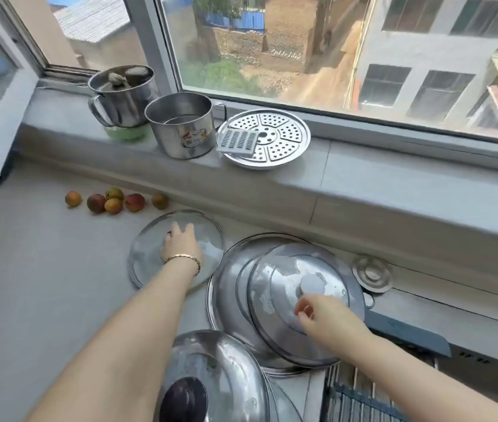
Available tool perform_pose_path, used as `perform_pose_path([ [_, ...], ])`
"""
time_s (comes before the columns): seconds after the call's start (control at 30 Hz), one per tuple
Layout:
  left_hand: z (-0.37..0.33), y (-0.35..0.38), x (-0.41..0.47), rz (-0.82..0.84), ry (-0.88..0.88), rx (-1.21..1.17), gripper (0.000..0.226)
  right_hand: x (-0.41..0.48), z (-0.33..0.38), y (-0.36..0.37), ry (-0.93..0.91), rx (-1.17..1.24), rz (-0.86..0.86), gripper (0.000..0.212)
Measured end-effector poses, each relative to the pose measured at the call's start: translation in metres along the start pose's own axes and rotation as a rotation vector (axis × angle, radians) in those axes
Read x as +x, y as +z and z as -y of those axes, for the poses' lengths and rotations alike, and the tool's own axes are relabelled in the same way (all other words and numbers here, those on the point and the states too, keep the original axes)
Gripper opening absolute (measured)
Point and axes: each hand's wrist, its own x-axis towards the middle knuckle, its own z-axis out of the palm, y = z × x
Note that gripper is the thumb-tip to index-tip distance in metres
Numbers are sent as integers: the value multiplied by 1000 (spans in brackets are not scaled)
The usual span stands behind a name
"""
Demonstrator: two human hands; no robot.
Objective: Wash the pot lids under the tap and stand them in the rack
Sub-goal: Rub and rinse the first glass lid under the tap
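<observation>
Head view: outstretched left hand atop glass lid

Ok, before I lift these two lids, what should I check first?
1. Left hand gripping the glass lid: it lies over the centre, but the fingers' hold is hidden. Cannot tell.
2. Right hand closed on the steel lid's knob: fingertips are at it, not round it. Not ok.
3. Steel lid sitting steady: it leans tilted on a larger lid and might slide. Not ok.
4. Fruit apart from the glass lid. Ok.
5. Room in the rack: only a corner shows. Cannot tell.
6. Tap reachable: out of view. Cannot tell.
</observation>
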Motion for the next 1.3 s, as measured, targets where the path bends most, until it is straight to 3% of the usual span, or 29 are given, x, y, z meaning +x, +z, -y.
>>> perform_pose_path([
  [0.13,15,0,39,133,-5,249,61,36,10,5,-8,-35,17,22],
  [0.2,23,7,53,153,-10,284,56,47,13,7,-24,-42,36,22],
  [0.37,34,11,63,39,88,260,34,52,14,8,-73,-63,34,25],
  [0.53,25,-12,34,-16,168,251,37,37,18,-6,-80,33,-66,22],
  [0.63,3,-38,-12,-66,293,302,30,20,18,-21,-46,236,-207,22],
  [0.73,-28,-54,-73,-72,477,311,21,-3,8,-34,80,614,-276,40],
  [0.93,-99,-38,-205,58,828,231,18,-71,-49,-30,376,1101,-225,47],
  [1.03,-130,-14,-260,120,928,156,18,-119,-98,-27,454,1276,-392,38],
  [1.13,-153,11,-299,301,1017,33,33,-167,-154,-27,485,1346,-551,34],
  [1.2,-160,23,-305,296,1014,14,60,-189,-186,-25,497,1350,-593,35],
  [1.23,-168,30,-312,260,953,-22,73,-205,-205,-25,512,1345,-602,36],
  [1.3,-187,42,-326,289,647,-190,89,-232,-242,-25,538,1347,-598,37],
])
